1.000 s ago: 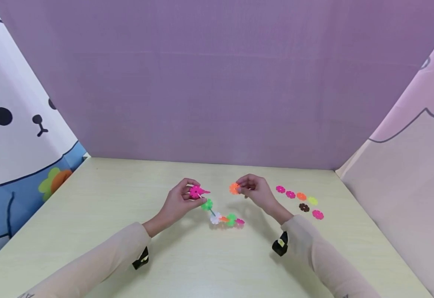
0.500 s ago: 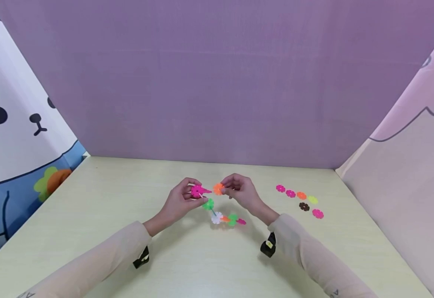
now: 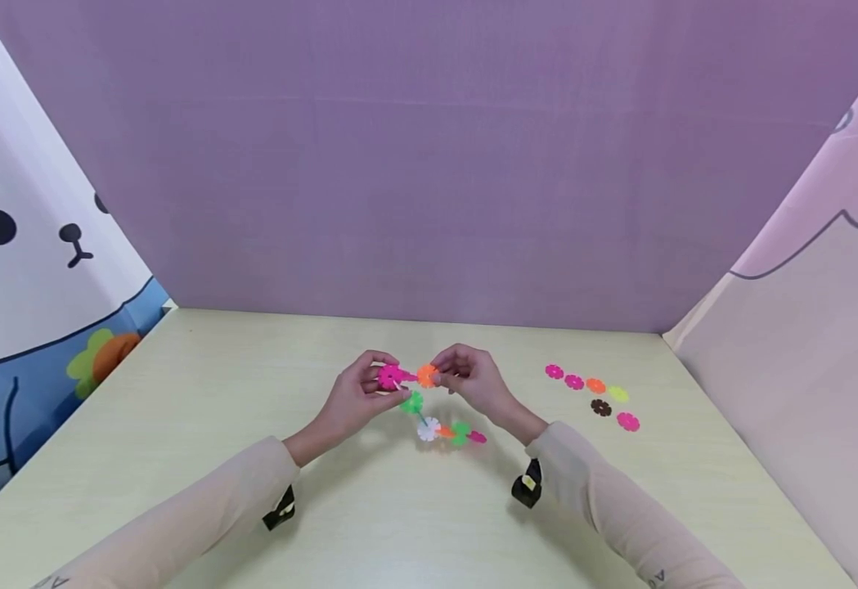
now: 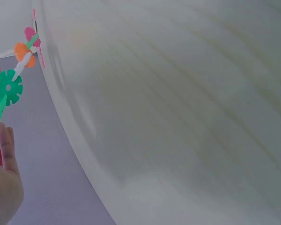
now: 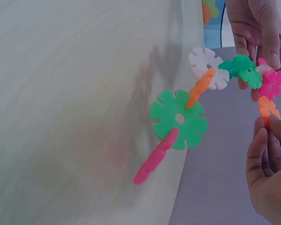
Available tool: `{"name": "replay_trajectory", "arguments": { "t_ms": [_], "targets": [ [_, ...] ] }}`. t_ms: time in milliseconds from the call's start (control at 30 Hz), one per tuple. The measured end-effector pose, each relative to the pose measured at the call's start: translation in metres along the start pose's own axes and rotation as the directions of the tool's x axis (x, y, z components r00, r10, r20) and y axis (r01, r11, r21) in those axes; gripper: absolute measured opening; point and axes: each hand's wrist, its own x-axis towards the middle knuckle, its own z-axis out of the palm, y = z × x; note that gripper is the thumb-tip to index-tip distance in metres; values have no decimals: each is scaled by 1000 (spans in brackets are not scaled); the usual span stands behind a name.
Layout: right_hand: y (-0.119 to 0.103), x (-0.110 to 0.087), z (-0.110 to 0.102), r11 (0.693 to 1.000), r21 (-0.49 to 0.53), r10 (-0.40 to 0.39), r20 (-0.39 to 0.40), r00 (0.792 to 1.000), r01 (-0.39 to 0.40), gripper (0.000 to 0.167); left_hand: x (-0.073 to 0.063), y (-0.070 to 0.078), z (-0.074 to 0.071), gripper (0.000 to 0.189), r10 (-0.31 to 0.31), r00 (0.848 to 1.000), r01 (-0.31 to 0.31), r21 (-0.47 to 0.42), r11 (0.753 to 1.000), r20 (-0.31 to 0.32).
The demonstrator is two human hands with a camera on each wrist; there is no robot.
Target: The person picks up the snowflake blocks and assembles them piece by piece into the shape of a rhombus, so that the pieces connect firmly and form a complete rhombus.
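Observation:
My left hand (image 3: pixel 348 397) pinches a bright pink snowflake disc (image 3: pixel 388 377) at the upper end of a chain of notched plastic discs. From there the chain runs down to the right through green discs (image 5: pixel 249 75), a white disc (image 5: pixel 209 68), an orange disc (image 5: pixel 201 87), a green disc (image 5: pixel 179 120) and a pink disc (image 5: pixel 156 156). Between thumb and fingers, my right hand (image 3: pixel 476 383) pinches a loose-ended orange disc (image 3: pixel 427 375). Its edge meets a pink disc beside the left fingers; how deep the slots engage cannot be told.
On the table (image 3: pixel 399 523) at the right lie several flat discs, among them a brown disc (image 3: pixel 601 407), a yellow disc (image 3: pixel 618 394) and a pink disc (image 3: pixel 628 422). A purple panel (image 3: pixel 429 164) stands along the back edge.
My right hand has moved left with the orange disc, bringing it from a gap away up against the pink disc. The left hand and its chain have barely shifted.

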Motion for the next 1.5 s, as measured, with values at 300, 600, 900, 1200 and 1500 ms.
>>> {"name": "replay_trajectory", "arguments": {
  "t_ms": [300,600,900,1200,1500],
  "targets": [
    [2,1,3,999,37,3,-23,1000,-2,16,-1,-1,0,41,34,999,-34,12,999,11],
    [3,0,5,999,37,-12,-32,999,13,15,-2,-2,2,42,51,999,-51,43,998,0],
    [1,-2,6,1000,10,-28,-59,998,29,14,-2,-3,4,36,85,996,-83,68,994,-25],
    [2,-3,6,999,28,-34,-61,998,36,15,-3,-5,3,33,101,994,-96,111,989,-43],
    [1,-3,6,998,20,-55,-57,997,56,15,-3,-4,3,33,112,993,-106,116,988,-39]
  ]
}}
